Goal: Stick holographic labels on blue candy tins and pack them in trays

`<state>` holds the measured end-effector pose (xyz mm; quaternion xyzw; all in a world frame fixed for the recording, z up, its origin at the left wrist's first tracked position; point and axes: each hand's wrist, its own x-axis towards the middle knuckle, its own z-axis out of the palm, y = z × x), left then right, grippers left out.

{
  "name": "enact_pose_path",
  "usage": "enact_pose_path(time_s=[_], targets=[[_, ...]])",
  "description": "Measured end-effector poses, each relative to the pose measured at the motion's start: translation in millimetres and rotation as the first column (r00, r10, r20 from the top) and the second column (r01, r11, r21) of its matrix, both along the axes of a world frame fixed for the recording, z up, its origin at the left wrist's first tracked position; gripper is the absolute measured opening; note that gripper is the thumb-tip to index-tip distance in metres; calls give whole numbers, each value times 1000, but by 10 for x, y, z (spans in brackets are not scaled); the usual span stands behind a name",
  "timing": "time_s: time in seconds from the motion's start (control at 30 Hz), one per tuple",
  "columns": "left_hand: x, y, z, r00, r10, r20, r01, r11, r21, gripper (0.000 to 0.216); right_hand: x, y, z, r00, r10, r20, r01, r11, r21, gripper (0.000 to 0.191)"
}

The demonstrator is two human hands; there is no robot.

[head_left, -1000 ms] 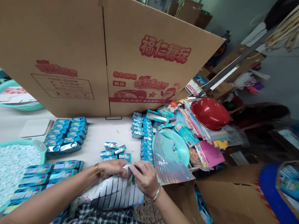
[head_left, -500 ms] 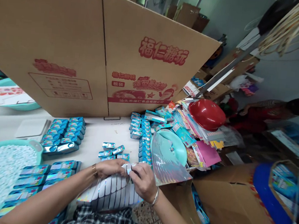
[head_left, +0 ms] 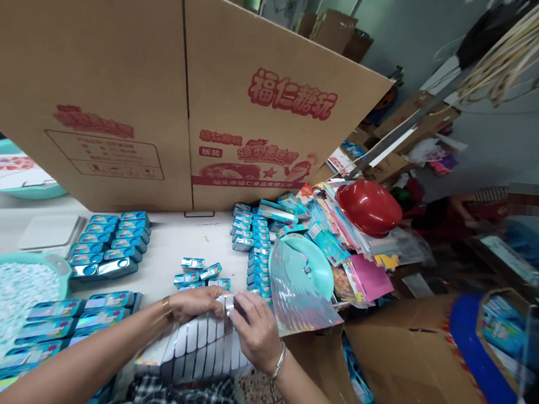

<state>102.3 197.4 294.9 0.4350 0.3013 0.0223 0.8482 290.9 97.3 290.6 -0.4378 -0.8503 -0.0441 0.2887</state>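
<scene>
A sheet of silvery-white labels in rows lies over my lap, at the table's front edge. My left hand is closed at the sheet's top edge, with its fingertips partly hidden. Close beside it, my right hand pinches a small shiny label between thumb and fingers. The two hands nearly touch around this label. Just beyond them lies a loose group of small blue boxes. Further right, a column of similar blue boxes stands beside a turquoise lid partly covered by a clear shiny sheet.
Blue boxes stand in rows on the left, near a turquoise basin of small pale pieces and a white scale. A large carton walls the back. A red bowl tops printed sheets. Another person sits far right.
My right hand has shifted slightly with the label, its fingers bent further over it. My left hand stays almost in place. The whole view has slid a little.
</scene>
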Motion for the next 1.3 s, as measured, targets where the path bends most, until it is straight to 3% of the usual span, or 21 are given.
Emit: enact_pose_path(time_s=[0.33,0.53,0.63,0.77,0.9,1.03,1.2,1.3], targets=[[3,28,-35,998,65,25,-63,997,-49,28,-12,-37,-3,998,3,-55,-6,999,-48,35],[-28,74,-129,998,58,-23,-59,996,-66,32,-16,-104,52,996,-45,-81,33,989,-148,24],[-75,163,-179,998,59,-27,-61,994,-85,38,-12,-180,225,990,-71,-118,42,972,-232,17],[-136,295,-267,996,64,-63,-70,991,-110,39,72,-259,603,972,-107,-209,16,918,-396,13],[-120,302,-334,996,65,-66,-73,988,-135,51,244,-168,815,904,-268,-334,108,897,-428,16],[-15,214,-283,1000,8,15,-5,985,-171,64,296,40,589,948,-248,-200,176,931,-320,65],[75,154,-163,999,5,33,3,973,-230,64,176,126,59,990,-85,-115,65,984,-163,73],[76,142,-134,999,5,34,4,963,-269,55,149,88,-145,990,-48,-133,41,998,-54,78]])
